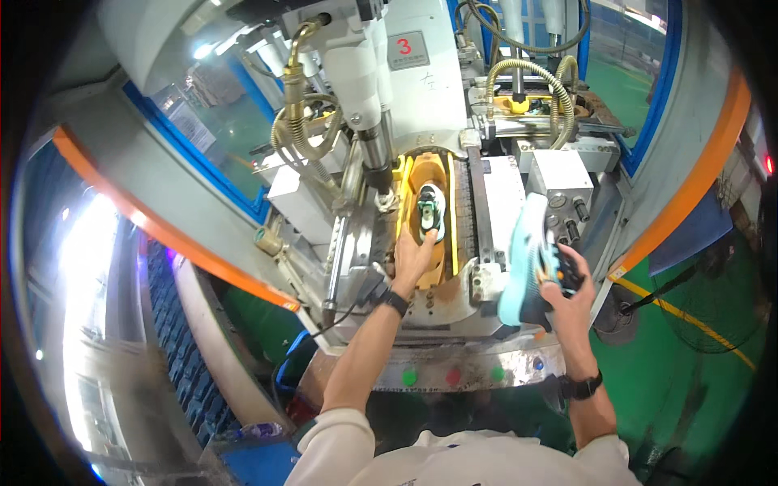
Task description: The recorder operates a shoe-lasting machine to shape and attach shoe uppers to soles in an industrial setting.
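Observation:
A shoe [430, 206] with a dark, white and pale aqua upper lies in the yellow-orange cradle [434, 167] of a machine, toe toward the far end. My left hand [414, 257] is closed at its heel end, thumb against the shoe and the other fingers partly hidden beside the cradle wall. Off to the right, above the machine's front, my right hand [572, 293] grips a second shoe [531, 263]. That shoe is tipped on its side, its pale aqua sole facing left and its dark upper in my fingers.
A metal press cylinder [374, 154] hangs left of the cradle, near brass-coloured hoses [301, 121]. Round push buttons [453, 377] line the front ledge. Knobs [581, 212] stand on the right block. Orange-edged panels [681, 194] flank both sides. A second station [519, 105] sits behind right.

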